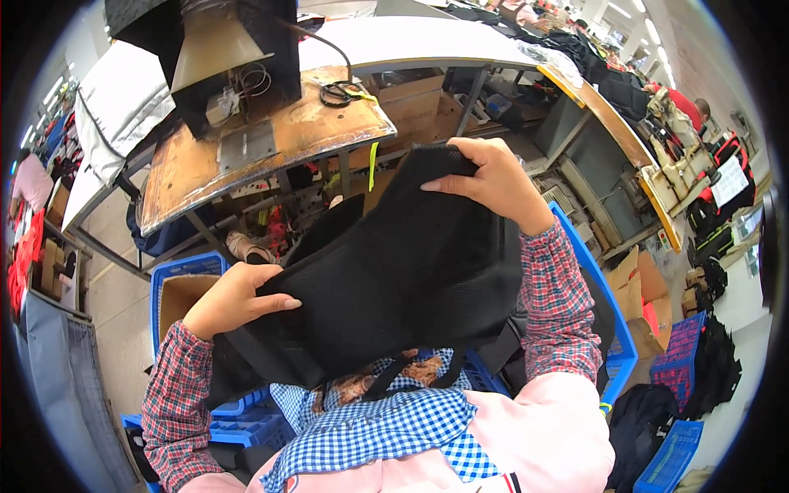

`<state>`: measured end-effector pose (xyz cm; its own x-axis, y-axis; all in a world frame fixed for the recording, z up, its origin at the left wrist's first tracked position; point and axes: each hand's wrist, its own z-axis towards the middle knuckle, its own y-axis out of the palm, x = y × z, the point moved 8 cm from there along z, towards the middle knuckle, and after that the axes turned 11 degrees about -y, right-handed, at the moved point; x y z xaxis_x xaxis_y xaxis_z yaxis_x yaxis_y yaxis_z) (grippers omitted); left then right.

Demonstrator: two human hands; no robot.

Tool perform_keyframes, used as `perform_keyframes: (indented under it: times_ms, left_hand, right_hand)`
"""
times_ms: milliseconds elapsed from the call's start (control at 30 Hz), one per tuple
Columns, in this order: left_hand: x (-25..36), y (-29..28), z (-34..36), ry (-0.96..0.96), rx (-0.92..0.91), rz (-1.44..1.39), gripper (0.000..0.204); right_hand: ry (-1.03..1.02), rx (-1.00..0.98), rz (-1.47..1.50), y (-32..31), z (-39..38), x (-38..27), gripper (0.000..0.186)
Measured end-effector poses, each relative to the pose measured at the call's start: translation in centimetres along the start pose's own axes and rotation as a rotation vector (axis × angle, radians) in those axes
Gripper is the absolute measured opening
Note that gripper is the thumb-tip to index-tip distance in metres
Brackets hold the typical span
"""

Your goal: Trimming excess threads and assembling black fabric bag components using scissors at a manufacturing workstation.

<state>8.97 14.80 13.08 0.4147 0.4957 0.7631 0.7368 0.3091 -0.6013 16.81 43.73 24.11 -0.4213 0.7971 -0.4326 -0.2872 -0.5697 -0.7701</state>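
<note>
A large black fabric piece (394, 263) with a fine mesh-like texture is spread between my hands in front of my body. My left hand (240, 297) grips its left edge, thumb on top and fingers behind. Farther up and to the right, my right hand (498, 179) pinches the upper right corner between thumb and fingers. Between the two grips the upper edge runs slantwise, and the lower part hangs over my lap. Whatever lies behind the fabric is mostly hidden.
Ahead on the left stands a worn wooden worktable (304, 123) carrying a black machine (222, 66). Blue plastic crates (620, 329) flank me on both sides. An open cardboard box (645, 300) and a sewing machine (678, 185) are to the right. Other people work farther back.
</note>
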Motion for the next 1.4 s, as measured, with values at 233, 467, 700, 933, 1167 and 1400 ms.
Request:
perform_keyframes:
  times_ms: [233,467,700,933,1167,1400]
  left_hand:
    - [4.9,3.0,0.7,0.172,-0.074,0.056,0.039]
    - [2.8,2.0,1.1,0.056,0.128,-0.241,0.037]
    - [-7.8,2.5,1.3,-0.076,0.283,-0.252,0.027]
    - [-2.7,-6.4,1.5,-0.026,0.292,-0.112,0.032]
    - [-5.8,-11.5,2.3,-0.199,0.207,0.029,0.034]
    - [-7.6,-13.1,4.8,-0.347,0.17,0.134,0.03]
  right_hand:
    - [-0.326,-0.052,-0.157,6.4,-0.5,-6.4,0.065]
    - [-0.228,-0.349,0.063,12.8,-2.2,-5.1,0.043]
    - [-0.278,-0.158,0.029,11.4,1.2,-3.6,0.036]
    - [-0.268,-0.187,-0.119,12.4,4.8,-0.7,0.039]
    - [-0.14,-0.532,-0.05,17.2,8.6,-0.7,0.059]
    - [-0.104,-0.427,0.247,22.7,9.3,-2.2,0.062]
